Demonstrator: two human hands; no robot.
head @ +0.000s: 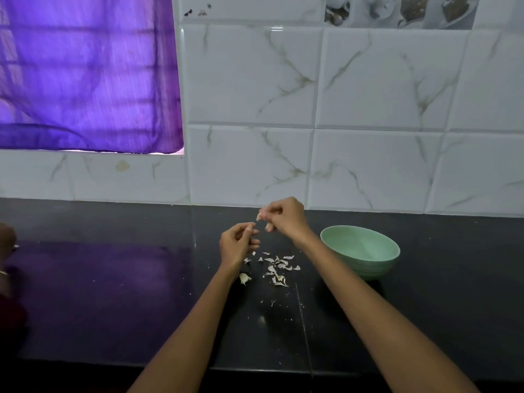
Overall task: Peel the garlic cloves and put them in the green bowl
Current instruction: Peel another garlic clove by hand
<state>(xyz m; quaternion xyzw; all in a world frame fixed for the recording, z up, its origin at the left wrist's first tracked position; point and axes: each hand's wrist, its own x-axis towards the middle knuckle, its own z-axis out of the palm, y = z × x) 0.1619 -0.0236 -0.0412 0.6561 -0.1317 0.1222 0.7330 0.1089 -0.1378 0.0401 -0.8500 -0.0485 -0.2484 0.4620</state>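
Observation:
Both hands hover above the black counter (113,293), a little apart. My left hand (236,243) has its fingers curled and pinches a small pale bit, perhaps garlic skin (249,228), at its fingertips. My right hand (285,215) is higher and to the right, fingers curled round a pale garlic clove (260,217) that peeks out at the fingertips. The green bowl (360,251) stands on the counter just right of my right wrist; its inside looks bare from here. An unpeeled clove (244,278) lies beside my left wrist.
A scatter of white garlic peels (276,266) lies on the counter under my hands, with small crumbs nearer me. A tiled wall (312,137) rises behind the counter. A purple curtain (85,72) hangs at the upper left. A dark, blurred object sits at the far left edge.

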